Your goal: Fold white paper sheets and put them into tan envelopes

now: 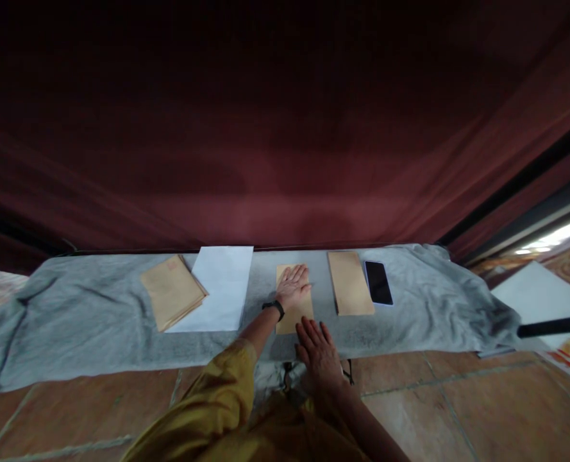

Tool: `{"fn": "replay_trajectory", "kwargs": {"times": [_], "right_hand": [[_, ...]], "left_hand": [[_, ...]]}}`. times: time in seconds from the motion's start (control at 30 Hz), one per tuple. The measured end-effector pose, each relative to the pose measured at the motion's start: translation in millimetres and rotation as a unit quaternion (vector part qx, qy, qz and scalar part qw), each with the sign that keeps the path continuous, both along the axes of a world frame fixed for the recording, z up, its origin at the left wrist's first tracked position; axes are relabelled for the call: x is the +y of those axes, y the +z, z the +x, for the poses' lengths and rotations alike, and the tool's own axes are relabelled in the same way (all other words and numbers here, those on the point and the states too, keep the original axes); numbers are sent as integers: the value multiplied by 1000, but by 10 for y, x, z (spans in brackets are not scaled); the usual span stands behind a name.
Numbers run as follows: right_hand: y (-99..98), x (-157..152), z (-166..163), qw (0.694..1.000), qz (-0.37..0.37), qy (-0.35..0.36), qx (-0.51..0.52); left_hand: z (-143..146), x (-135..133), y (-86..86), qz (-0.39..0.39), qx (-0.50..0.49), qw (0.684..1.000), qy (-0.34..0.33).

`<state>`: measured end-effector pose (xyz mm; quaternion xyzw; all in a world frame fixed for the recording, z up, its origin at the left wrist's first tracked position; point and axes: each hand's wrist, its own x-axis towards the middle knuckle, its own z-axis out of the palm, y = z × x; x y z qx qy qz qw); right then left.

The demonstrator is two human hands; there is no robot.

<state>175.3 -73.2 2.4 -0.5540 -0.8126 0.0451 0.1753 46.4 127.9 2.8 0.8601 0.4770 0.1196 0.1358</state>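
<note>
In the head view, a brown envelope (pixel 293 321) lies lengthwise near the middle of a long tabletop (pixel 410 330) draped in grey cloth (pixel 97 343). The person's left hand (pixel 293 285) rests palm down across its far half, open, the fingers stretched out straight and close together, gripping nothing. A dark band (pixel 274 310) circles the left wrist, and a mustard sleeve (pixel 222 388) covers the arm from about the elbow. The right hand (pixel 320 354) is also open, back upward, fingers slightly spread, its fingertips over the near right corner of the same envelope; whether they press on it cannot be told.

To the left, a loosely fanned stack of brown envelopes (pixel 172 292) lies askew, its right side overlapping white paper (pixel 224 289) that lies flat on the cloth. To the right, apart from the hands, a neater brown stack (pixel 352 285) lies lengthwise, and a phone (pixel 379 282) with a dark screen and pale edge sits just beside it. A dark red curtain (pixel 275 221) rises behind the far edge of the tabletop, and brown floor tiles (pixel 410 378) show below its near edge.
</note>
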Motion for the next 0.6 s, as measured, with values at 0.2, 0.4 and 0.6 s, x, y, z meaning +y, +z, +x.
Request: {"fn": "replay_trajectory", "kwargs": {"times": [0.2,0.4,0.6], "right_hand": [[25,2,-12,1000,3,-3,5],[22,0,-3,1000,1,2,13],[28,-4,5,1000,0,5,19]], "left_hand": [[-37,-59,-60,-2,2,999,-32],[-159,-298,-69,16,-23,995,-95],[-206,-543,17,-1,-27,993,-119]]}}
